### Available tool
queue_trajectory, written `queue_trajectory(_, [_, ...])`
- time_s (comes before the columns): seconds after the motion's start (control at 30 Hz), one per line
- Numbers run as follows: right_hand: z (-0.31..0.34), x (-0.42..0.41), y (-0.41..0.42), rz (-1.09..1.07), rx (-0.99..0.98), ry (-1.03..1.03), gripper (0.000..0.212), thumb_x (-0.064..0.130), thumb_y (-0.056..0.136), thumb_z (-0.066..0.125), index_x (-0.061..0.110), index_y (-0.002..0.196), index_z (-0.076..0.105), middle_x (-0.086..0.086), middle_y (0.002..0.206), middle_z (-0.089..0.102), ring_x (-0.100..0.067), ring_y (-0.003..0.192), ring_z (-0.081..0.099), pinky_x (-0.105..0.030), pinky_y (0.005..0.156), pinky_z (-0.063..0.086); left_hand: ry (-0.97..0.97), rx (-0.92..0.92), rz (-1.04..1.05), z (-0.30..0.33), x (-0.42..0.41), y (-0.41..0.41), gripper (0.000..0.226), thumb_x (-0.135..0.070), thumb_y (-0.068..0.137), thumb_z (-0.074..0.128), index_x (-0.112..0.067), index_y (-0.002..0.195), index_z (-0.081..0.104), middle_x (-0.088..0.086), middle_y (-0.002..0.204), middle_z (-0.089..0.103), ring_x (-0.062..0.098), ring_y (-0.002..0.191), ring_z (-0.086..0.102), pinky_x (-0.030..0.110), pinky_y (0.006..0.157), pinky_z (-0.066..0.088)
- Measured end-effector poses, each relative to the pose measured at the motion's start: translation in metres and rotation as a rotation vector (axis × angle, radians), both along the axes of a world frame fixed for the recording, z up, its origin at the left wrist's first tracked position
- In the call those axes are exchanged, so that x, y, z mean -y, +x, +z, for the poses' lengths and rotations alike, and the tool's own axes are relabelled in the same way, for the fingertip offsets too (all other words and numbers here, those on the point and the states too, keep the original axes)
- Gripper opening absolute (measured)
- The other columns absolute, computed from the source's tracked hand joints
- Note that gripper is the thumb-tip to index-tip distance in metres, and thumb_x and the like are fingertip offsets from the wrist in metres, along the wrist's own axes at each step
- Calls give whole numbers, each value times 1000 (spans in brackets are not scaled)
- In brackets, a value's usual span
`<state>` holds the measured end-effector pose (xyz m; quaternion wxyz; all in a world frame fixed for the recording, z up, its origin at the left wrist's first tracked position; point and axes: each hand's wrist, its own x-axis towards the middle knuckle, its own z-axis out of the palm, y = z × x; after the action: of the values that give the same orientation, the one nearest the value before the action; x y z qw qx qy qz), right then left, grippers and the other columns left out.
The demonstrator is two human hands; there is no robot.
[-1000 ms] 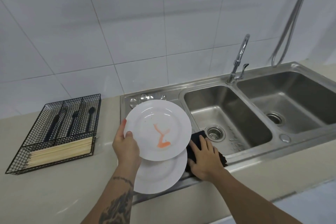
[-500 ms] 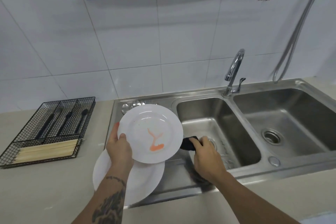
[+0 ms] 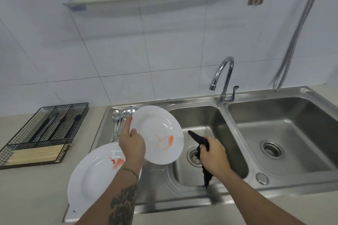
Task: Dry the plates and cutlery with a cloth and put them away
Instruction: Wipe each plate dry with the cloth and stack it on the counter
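Over the sink [image 3: 210, 179], we tilt a plate [image 3: 157, 133] up in our left hand [image 3: 132, 143], fingers clamped on its rim, face toward the cloth [image 3: 198, 139] bunched in our right fist [image 3: 213, 155], ready to wipe (second plate [image 3: 93, 175] and spoons [image 3: 118, 120] wait on the drainboard).

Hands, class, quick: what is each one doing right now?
Left hand: grips the raised white plate by its rim.
Right hand: grips the dark cloth over the left sink basin.
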<state>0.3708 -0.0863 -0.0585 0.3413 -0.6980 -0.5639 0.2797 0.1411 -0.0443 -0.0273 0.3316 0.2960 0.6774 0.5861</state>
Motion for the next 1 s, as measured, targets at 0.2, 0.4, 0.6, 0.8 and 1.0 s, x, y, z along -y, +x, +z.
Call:
queue_trajectory(0.2, [4, -8, 8, -8, -99, -11, 20, 9, 92, 48, 27, 83, 53, 1, 82, 62, -8, 74, 59, -24, 61, 44, 143, -271, -130, 11, -3, 36, 47, -5, 103, 40, -33, 135, 61, -7, 133, 60, 18, 119, 55, 35, 104, 46])
queue_trajectory(0.4, [16, -17, 2, 28, -187, -5, 18, 8, 95, 46, 20, 95, 58, 4, 81, 64, -5, 65, 61, -10, 46, 39, 215, -423, -185, 20, -3, 54, 48, 2, 100, 41, -25, 133, 63, -20, 121, 55, 5, 111, 52, 13, 91, 40])
queue_trajectory(0.6, [3, -28, 0, 53, -173, -42, 22, 17, 93, 45, 37, 92, 54, 3, 88, 65, -16, 73, 65, -36, 64, 56, 190, -382, -191, 25, -3, 61, 46, -2, 102, 41, -29, 132, 64, -19, 122, 57, 9, 114, 54, 33, 102, 48])
queue_trajectory(0.8, [14, -26, -18, 324, 208, 178, 48, 18, 94, 44, 26, 140, 42, 5, 144, 40, -18, 130, 40, -38, 110, 34, 62, -29, -171, 34, -1, 59, 49, -4, 101, 40, -41, 120, 66, -11, 123, 61, 16, 113, 58, 31, 94, 47])
queue_trajectory(1.0, [20, -38, -31, 536, 630, 196, 63, 36, 96, 29, 20, 154, 9, -5, 162, 1, -28, 148, -3, -48, 118, -6, 10, 207, -196, 39, 6, 47, 50, -3, 102, 40, -44, 103, 70, -9, 115, 67, 18, 104, 65, 37, 90, 55])
